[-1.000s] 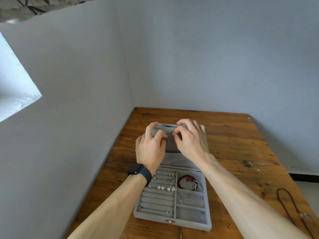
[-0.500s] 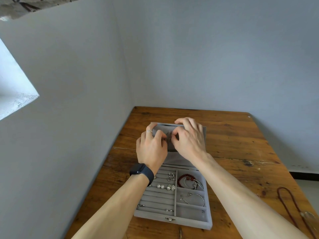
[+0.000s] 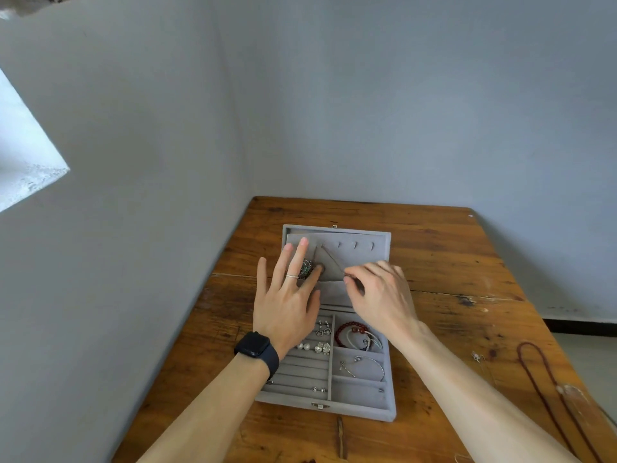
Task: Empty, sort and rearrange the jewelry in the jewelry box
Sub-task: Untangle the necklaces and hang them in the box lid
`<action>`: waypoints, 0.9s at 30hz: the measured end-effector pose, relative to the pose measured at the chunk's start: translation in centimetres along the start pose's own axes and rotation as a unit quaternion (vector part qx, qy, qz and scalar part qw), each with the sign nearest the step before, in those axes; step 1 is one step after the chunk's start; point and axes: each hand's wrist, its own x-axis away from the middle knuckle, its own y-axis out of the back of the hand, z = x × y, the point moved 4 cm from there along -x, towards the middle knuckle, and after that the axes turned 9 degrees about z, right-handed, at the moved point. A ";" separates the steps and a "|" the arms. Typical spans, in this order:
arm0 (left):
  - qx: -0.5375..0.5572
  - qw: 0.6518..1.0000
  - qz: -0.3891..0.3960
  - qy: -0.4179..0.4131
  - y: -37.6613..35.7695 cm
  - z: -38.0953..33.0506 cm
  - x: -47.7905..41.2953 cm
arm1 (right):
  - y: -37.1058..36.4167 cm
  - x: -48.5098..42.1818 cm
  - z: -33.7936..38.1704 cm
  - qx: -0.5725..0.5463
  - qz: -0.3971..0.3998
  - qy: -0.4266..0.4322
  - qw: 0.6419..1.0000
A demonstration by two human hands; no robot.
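Head | wooden table | grey walls | jewelry box open | right fingers pinch chain

The brown plank-topped wooden table stands in a room corner. Its left edge meets the left pale grey-blue painted wall; its far edge meets the matching back wall. The tabletop shows dark knots, scuffs and a seam running across the boards. A bright white window recess is set in the left wall and is strongly lit. A dark skirting strip runs along the base of the back wall, above a pale floor.
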 end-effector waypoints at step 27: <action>0.476 0.820 0.147 0.282 -0.4 4.8 0.1 | -1.1 0.1 3.2 0.028 0.220 -0.049 0.974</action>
